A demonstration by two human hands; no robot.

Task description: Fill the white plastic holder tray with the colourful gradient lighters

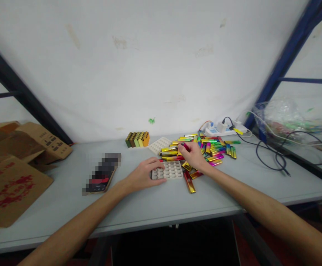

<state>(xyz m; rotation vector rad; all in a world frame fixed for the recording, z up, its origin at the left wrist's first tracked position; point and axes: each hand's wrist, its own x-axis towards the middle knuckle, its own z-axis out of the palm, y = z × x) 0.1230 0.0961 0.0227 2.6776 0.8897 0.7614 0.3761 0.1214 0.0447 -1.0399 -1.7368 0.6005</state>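
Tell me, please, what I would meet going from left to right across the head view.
Cardboard boxes, phone, block of standing lighter-like pieces, near pale tray, right hand, white power strip, clear plastic wrapping.

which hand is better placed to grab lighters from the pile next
Probably the right hand: it is at the lighters, while the left hand is on the nearer tray.

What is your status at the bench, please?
Left hand on white tray, at its left end. Right hand pinching a red lighter. Loose lighters crowding the tray's right side.
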